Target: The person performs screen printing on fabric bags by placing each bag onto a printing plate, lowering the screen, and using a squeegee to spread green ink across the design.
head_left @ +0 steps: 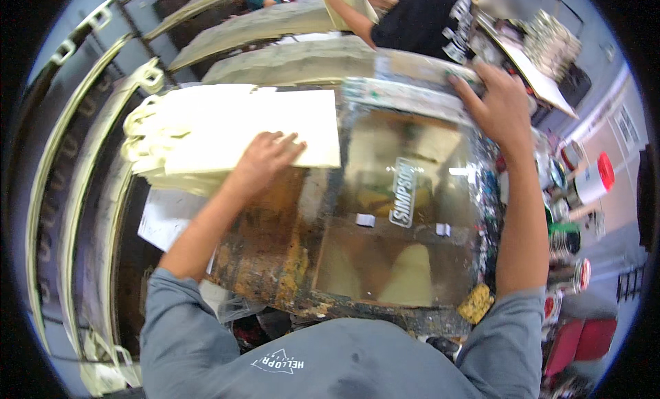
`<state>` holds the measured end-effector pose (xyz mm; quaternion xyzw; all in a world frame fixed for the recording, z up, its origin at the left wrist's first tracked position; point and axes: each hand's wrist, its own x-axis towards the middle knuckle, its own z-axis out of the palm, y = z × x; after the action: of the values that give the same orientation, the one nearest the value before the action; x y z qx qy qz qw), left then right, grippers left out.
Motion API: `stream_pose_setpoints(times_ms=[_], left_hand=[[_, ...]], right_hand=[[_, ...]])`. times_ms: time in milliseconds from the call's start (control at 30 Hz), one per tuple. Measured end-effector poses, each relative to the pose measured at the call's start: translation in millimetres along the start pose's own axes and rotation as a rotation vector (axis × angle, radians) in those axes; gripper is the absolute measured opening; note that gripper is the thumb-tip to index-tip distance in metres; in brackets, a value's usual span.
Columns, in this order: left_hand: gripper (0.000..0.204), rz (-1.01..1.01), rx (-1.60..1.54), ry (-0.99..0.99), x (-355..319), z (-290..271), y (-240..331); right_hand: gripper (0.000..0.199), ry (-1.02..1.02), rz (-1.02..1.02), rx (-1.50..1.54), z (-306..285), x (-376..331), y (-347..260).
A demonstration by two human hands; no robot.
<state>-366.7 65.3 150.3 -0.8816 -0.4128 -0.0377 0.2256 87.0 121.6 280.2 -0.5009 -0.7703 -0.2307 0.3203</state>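
My left hand (267, 159) lies on top of a stack of cream cloth tote bags (227, 124), its fingers stretched out near the stack's right side. Looped handles bunch at the bags' left end. To the right sits a screen printing frame (405, 100), its taped far bar stained with paint. Through its see-through mesh (371, 261) I make out dark and pale shapes, and a lettered stencil area (403, 192) shows in the middle. My right hand (502, 106) grips the frame's far right corner, thumb on the inner side and fingers curled over the edge.
A worn, paint-stained table (254, 261) carries the frame. A yellow sponge (476, 304) lies at its near right corner. Jars and tubs, one a red-lidded container (592, 179), crowd the right. Racks with cream bags (120, 172) stand left. Another person in black (423, 20) works beyond.
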Motion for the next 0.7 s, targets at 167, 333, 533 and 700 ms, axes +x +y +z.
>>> stream_pose_setpoints(times_ms=[167,333,533,700], left_hand=[[0.05,0.007,-0.388,-0.01,53,118,160],[0.048,0.09,-0.555,-0.015,140,125,236],[0.062,0.065,-0.596,-0.046,175,125,306],[0.111,0.026,-0.604,-0.033,159,101,321]], right_hand=[[0.062,0.023,-0.002,0.019,8,2,-2],[0.058,0.068,-0.054,0.001,11,-3,1],[0.059,0.0,-0.017,0.087,4,2,3],[0.054,-0.147,0.052,0.123,-16,11,-5]])
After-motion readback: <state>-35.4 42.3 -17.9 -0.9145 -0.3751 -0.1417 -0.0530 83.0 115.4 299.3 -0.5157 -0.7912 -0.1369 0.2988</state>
